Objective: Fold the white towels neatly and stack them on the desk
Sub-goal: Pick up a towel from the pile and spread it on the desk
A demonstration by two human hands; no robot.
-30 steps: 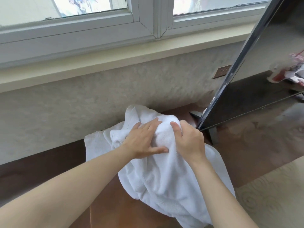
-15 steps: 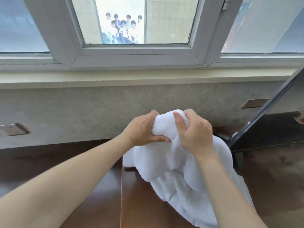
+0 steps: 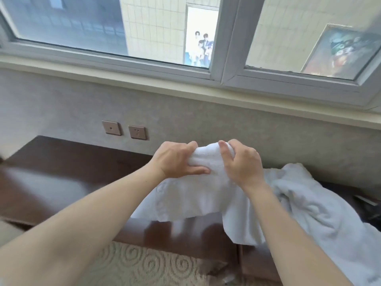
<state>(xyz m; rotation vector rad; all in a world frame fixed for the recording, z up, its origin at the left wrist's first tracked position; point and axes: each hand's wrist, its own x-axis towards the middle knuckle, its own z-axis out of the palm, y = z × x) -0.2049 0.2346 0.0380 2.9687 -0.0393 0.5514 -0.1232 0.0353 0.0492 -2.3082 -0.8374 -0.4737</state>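
Grey textured wall (image 3: pixel 61 112) under a white-framed window (image 3: pixel 218 65); dark glossy wooden desk (image 3: pixel 61 174) below. White terry towel (image 3: pixel 198 195) hangs above the desk, its top edge gripped by left hand (image 3: pixel 175 159) and right hand (image 3: pixel 241 164). Two bronze wall sockets (image 3: pixel 124 130).

This is looking like a hotel room or bedroom. A dark polished wooden desk (image 3: pixel 68 172) is standing against a textured papered wall (image 3: pixel 206 120) bearing two metallic socket plates (image 3: pixel 124 130), a swirl-patterned carpet (image 3: pixel 144 265) is covering the floor, white towels (image 3: pixel 305 205) are lying heaped, and a wide window (image 3: pixel 144 27) is facing tiled buildings.
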